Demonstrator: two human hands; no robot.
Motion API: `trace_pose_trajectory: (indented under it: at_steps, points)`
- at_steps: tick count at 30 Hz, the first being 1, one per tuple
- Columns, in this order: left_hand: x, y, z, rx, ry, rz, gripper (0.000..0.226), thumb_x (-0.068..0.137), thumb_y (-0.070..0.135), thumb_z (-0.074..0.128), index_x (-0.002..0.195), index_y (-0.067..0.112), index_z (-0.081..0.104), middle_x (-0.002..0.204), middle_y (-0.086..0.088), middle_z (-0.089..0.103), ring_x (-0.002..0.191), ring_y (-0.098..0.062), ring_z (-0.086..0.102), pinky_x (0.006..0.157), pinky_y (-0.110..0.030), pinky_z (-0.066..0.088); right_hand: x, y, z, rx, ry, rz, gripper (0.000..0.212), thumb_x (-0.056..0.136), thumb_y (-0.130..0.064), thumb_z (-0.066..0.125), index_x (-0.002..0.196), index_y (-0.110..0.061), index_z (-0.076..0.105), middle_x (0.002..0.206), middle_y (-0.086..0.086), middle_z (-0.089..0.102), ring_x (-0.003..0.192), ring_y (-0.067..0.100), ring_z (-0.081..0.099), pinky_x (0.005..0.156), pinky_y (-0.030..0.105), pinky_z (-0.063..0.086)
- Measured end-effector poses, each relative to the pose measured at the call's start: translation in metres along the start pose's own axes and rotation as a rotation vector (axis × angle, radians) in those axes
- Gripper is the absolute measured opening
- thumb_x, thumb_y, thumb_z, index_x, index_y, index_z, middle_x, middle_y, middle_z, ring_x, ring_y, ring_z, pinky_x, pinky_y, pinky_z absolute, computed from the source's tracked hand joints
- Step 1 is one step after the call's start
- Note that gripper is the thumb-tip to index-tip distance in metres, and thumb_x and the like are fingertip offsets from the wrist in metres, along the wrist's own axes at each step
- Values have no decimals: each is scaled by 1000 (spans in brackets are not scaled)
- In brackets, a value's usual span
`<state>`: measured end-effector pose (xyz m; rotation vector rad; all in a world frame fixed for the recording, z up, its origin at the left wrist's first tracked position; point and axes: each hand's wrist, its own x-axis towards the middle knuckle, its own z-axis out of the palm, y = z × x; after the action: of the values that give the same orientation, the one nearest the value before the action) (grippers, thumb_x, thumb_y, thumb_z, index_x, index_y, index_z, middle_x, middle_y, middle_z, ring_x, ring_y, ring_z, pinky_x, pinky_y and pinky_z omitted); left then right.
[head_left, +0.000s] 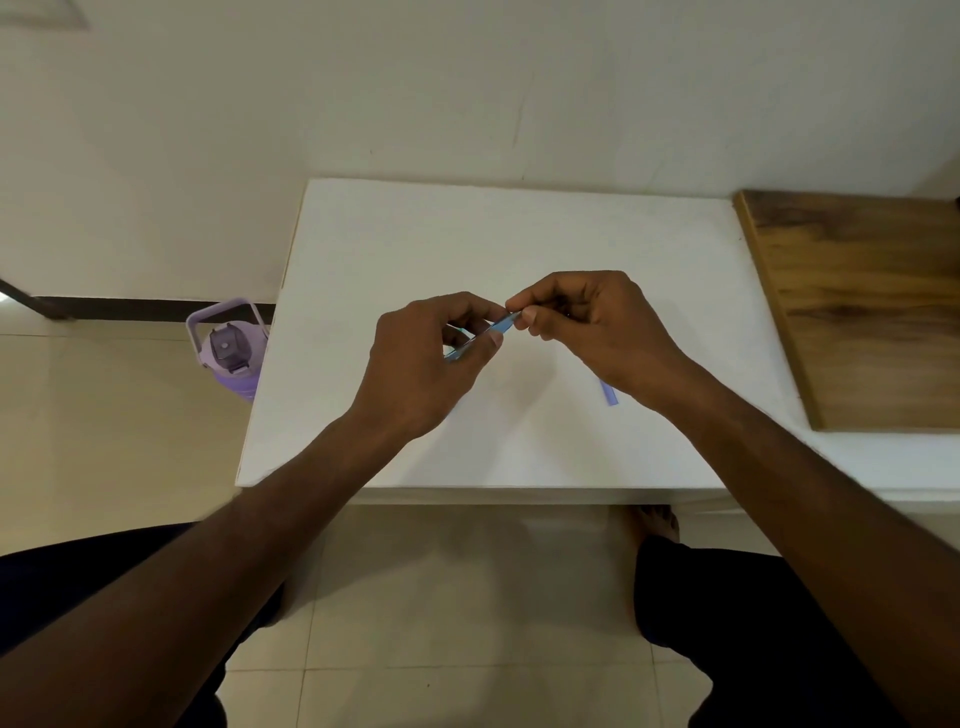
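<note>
Two hands meet above the white table (467, 234): left hand (431, 358) and right hand (587, 322) each pinch an end of a thin blue strip (501, 326) in curled fingers (531, 316). Pulling too hard would likely tear it or slip it free.

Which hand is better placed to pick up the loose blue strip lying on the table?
Probably the right hand: the loose strip lies right beside its wrist, while the left hand sits farther away. Both hands now pinch the held strip.
</note>
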<state>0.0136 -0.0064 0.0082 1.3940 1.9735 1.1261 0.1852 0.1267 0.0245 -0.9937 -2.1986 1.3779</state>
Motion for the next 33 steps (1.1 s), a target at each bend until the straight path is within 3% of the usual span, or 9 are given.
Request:
trace_pose_trajectory:
  at_steps: [8, 14, 17, 19, 21, 26, 29, 31, 33]
  points:
    - [2, 9, 11, -64, 32, -65, 14, 95, 28, 77, 107, 32, 83, 87, 19, 77, 88, 3, 71, 72, -9, 54, 0, 5, -11, 109, -45, 49, 8, 97, -15, 75, 104, -14, 80, 93, 4, 82, 85, 21, 76, 81, 27, 61]
    - [4, 11, 16, -123, 54, -150, 16, 91, 40, 81, 106, 34, 83, 87, 23, 79, 87, 12, 71, 71, 0, 47, -2, 3, -5, 206, 17, 146, 13, 97, -17, 75, 110, -18, 80, 94, 3, 82, 88, 18, 78, 86, 33, 64]
    - [7, 10, 18, -291, 111, -332, 22, 88, 43, 82, 107, 32, 82, 91, 17, 81, 86, 2, 76, 80, -16, 58, -3, -2, 3, 341, -14, 268, 24, 96, -26, 77, 118, -16, 74, 100, 5, 82, 90, 20, 80, 88, 39, 65]
    - [10, 11, 16, -423, 132, -432, 22, 88, 36, 84, 108, 25, 81, 94, 8, 82, 87, -8, 79, 91, -33, 63, -3, -4, 9, 259, -66, 296, 33, 90, -31, 82, 116, -14, 72, 103, 5, 81, 89, 21, 81, 86, 42, 66]
    - [11, 11, 14, -470, 149, -451, 24, 89, 32, 84, 109, 20, 80, 98, 1, 82, 88, -15, 80, 95, -39, 64, -5, -6, 16, 146, -116, 320, 36, 86, -32, 85, 113, -14, 71, 99, 5, 81, 86, 21, 81, 85, 43, 67]
    - [12, 8, 7, -334, 126, -424, 27, 89, 39, 82, 110, 21, 79, 98, 4, 81, 82, -12, 80, 88, -34, 66, -5, -6, 28, 119, -134, 309, 21, 89, -26, 83, 101, -14, 72, 85, 4, 83, 77, 21, 82, 78, 37, 68]
    - [16, -1, -9, 97, 73, -253, 22, 92, 41, 78, 106, 24, 77, 92, 11, 77, 75, -6, 75, 74, -13, 57, 4, 2, 29, 109, -17, 405, 21, 86, -27, 86, 97, -15, 73, 85, 4, 82, 71, 18, 81, 73, 32, 68]
    - [18, -12, -24, 311, 35, -143, 21, 93, 36, 79, 104, 19, 77, 92, 7, 76, 75, -8, 71, 75, -15, 54, 9, 12, 27, 24, 34, 441, 22, 83, -29, 88, 93, -15, 73, 82, 4, 81, 66, 16, 80, 72, 29, 67]
    - [16, -23, -33, 408, -19, -154, 24, 91, 35, 82, 105, 16, 76, 91, 5, 75, 77, -9, 70, 80, -24, 56, 11, 20, 28, -116, 59, 435, 26, 82, -32, 90, 90, -16, 72, 75, -1, 79, 60, 11, 78, 70, 24, 65]
